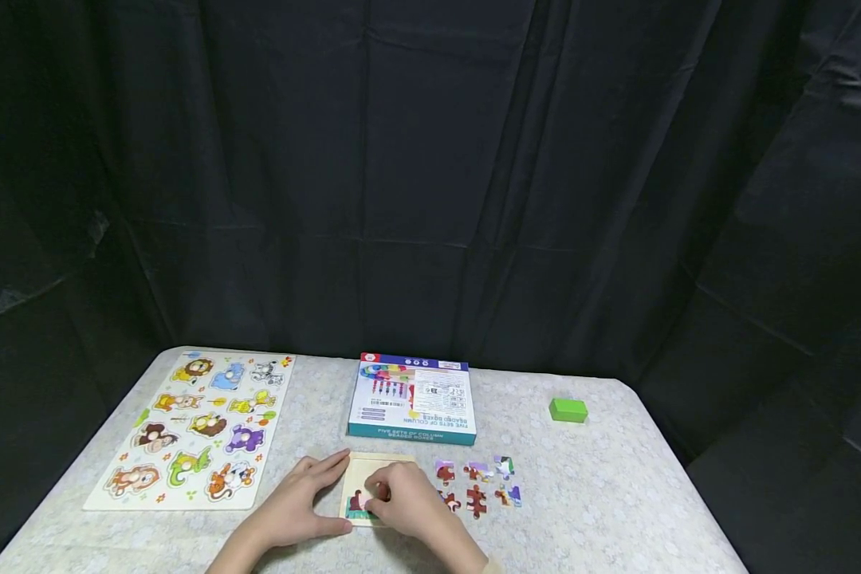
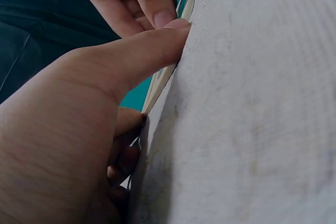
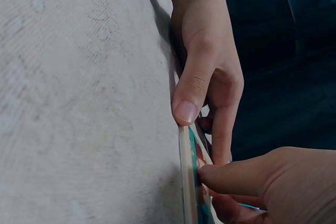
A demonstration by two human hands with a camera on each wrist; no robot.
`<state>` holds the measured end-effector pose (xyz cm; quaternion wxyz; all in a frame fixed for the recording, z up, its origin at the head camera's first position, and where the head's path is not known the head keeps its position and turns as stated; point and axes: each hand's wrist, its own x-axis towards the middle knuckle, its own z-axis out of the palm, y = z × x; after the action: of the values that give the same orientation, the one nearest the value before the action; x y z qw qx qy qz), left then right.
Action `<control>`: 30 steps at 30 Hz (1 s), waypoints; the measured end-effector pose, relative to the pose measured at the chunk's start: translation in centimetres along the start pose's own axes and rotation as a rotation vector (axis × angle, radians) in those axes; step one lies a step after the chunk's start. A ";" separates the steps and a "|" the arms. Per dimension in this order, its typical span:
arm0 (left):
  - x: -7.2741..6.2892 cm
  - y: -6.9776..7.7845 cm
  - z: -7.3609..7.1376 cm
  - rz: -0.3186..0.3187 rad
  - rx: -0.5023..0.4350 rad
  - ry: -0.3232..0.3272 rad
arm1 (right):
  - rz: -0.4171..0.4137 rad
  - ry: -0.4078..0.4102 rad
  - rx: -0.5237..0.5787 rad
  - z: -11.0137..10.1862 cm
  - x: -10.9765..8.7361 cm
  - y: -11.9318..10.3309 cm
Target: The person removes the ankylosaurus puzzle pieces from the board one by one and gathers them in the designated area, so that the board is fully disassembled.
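Note:
A small wooden puzzle tray (image 1: 380,456) lies on the table with brown and green jigsaw pieces (image 1: 356,504) along its near edge. My left hand (image 1: 297,501) grips the tray's left side, thumb at the near corner and forefinger at the far corner. Over the tray, my right hand (image 1: 407,501) has its fingers curled and its thumb (image 3: 236,174) against a puzzle piece (image 3: 200,174) by the near edge; the fingers cover part of it. Several loose jigsaw pieces (image 1: 477,501) lie right of the tray, one partly behind the right hand.
Behind the tray lies a flat "Five Sets of Column Beaded Boxes" box (image 1: 412,399). An animal peg puzzle board (image 1: 208,430) takes up the left of the table. A green block (image 1: 568,410) sits at the back right. Patterned cloth (image 1: 581,494) covers the table; dark curtains (image 1: 430,175) hang behind.

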<state>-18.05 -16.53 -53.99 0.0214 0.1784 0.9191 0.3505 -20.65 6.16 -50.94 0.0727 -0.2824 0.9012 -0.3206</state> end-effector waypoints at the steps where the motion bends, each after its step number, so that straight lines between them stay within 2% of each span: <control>1: 0.0 0.0 0.0 0.001 -0.001 0.001 | 0.002 0.006 0.008 0.0 0.0 0.1; 8: -0.1 0.0 0.0 0.003 0.008 0.003 | 0.019 0.025 0.073 0.3 -0.3 0.5; 14: -0.1 0.0 0.0 0.004 0.008 0.007 | 0.010 -0.009 0.112 0.2 -0.5 0.5; 22: 0.0 0.0 -0.1 0.007 0.000 0.002 | -0.015 -0.009 0.094 0.3 -0.4 0.5; 30: 0.0 0.0 -0.1 0.008 -0.004 0.001 | -0.013 -0.053 0.195 0.3 -0.2 0.7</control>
<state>-18.04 -16.57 -53.92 0.0199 0.1821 0.9177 0.3526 -20.72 6.50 -51.64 0.1214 -0.2882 0.8617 -0.3996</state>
